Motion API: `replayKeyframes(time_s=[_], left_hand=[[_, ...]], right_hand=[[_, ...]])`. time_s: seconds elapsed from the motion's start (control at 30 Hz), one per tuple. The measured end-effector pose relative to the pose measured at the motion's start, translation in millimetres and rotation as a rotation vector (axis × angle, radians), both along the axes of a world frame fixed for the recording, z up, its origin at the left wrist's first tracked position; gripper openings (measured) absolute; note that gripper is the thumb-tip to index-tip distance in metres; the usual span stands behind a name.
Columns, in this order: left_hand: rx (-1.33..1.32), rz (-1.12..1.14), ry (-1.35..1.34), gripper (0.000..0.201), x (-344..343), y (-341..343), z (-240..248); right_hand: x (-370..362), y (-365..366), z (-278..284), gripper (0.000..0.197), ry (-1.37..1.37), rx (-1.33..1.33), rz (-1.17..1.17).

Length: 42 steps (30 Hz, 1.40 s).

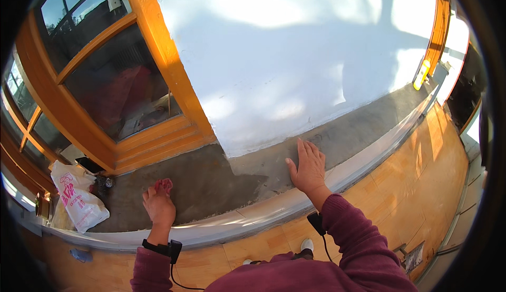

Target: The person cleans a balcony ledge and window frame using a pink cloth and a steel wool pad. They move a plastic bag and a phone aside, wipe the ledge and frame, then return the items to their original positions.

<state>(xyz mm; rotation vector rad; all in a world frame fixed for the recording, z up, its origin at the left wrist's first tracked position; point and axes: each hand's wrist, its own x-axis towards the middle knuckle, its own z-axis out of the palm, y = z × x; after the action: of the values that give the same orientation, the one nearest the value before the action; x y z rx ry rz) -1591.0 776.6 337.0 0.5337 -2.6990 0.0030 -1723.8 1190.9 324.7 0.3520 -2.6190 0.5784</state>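
Head view: the left grip [159, 206] is closed on a crumpled red cloth [165, 185], which sits at its fingertips against the grey ledge [224, 189]. The right grip [309, 169] is spread palm down, empty, and appears to rest on the ledge. Around the left grip the surface is darker, perhaps damp; under the right it is paler. Bunched like this, the cloth probably touches little of the ledge; opening it under the fingers and pressing evenly should work better, with the right grip for balance. Left of the left grip stands a white bag [79, 199], its contents hidden. Farther left is a small pot [44, 206]; what it holds is unclear.
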Motion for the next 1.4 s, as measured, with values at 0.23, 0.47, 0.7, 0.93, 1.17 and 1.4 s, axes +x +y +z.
replayKeyframes(time_s=[0.23, 0.47, 0.7, 0.93, 1.17, 1.4], left_hand=[[0.009, -0.083, -0.110, 0.031, -81, 169, 8], [0.026, -0.011, -0.132, 0.032, -108, 248, 9], [0.033, -0.169, -0.146, 0.037, -141, 342, 11], [0.061, -0.571, -0.063, 0.039, -177, 461, 4], [0.182, -0.765, -0.008, 0.035, -126, 425, 11], [0.078, -0.402, 0.208, 0.034, -28, 244, 1]], right_hand=[[1, 25, 4, 0.061, -0.060, -0.428, 0.349], [-59, 170, 8, 0.050, 0.178, -0.547, 0.295], [-118, 289, -17, 0.055, 0.041, -0.135, -0.318], [-128, 287, -18, 0.062, -0.071, -0.103, -0.400], [-129, 292, -18, 0.064, -0.064, -0.044, -0.412], [-133, 295, -21, 0.065, -0.079, -0.012, -0.442]])
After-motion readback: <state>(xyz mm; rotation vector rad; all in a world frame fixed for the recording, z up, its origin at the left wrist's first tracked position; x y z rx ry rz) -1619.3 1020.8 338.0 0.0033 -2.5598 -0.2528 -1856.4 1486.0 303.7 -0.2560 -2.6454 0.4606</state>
